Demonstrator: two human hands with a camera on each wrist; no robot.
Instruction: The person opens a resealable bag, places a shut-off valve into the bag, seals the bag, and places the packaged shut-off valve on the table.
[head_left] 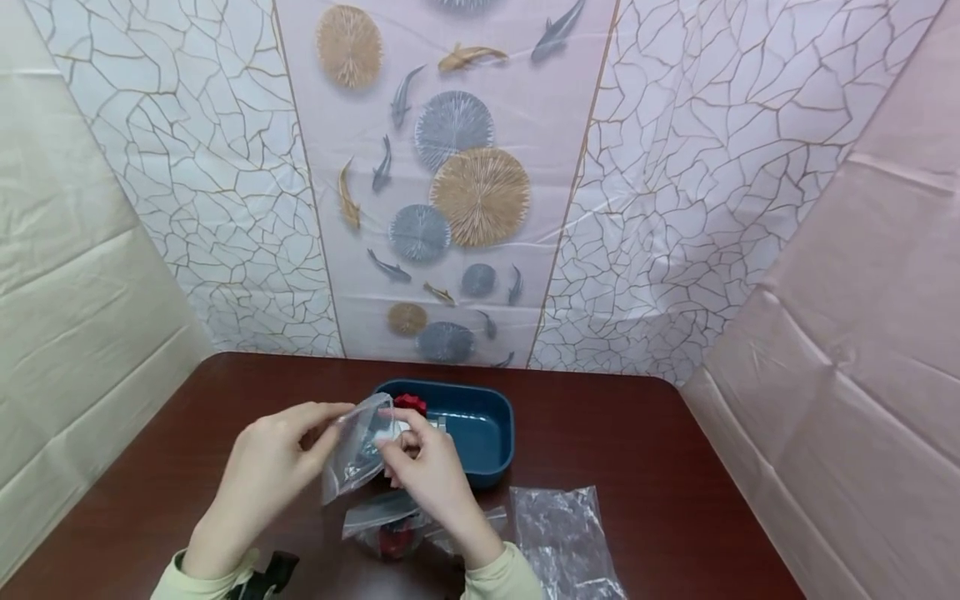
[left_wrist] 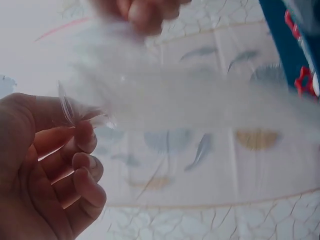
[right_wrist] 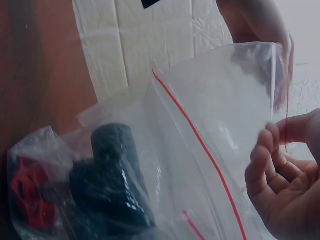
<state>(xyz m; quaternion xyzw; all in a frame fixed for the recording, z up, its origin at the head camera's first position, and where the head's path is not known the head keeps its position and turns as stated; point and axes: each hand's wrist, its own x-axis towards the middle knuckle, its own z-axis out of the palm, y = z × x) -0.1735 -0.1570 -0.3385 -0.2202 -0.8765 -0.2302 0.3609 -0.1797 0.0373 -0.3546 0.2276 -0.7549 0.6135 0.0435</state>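
Observation:
A clear plastic zip bag (head_left: pixel 358 450) is held up between both hands, above the near left part of the blue tray (head_left: pixel 512 437). My left hand (head_left: pixel 270 467) pinches one upper corner of it between thumb and index finger, the other fingers loosely bent. On the opposite side, my right hand (head_left: pixel 438 479) pinches the bag's mouth near its red seal line. Below, another clear zip bag (head_left: pixel 382 512) lies on the table, and the right wrist view shows a dark green valve (right_wrist: pixel 112 180) with a red handwheel (right_wrist: pixel 32 195) inside clear plastic.
Red handwheel parts (head_left: pixel 409 405) lie in the left part of the tray. A flat clear bag (head_left: pixel 566 537) rests on the brown table (head_left: pixel 660 492) to the right. Patterned curtains (head_left: pixel 480 250) enclose the back and sides.

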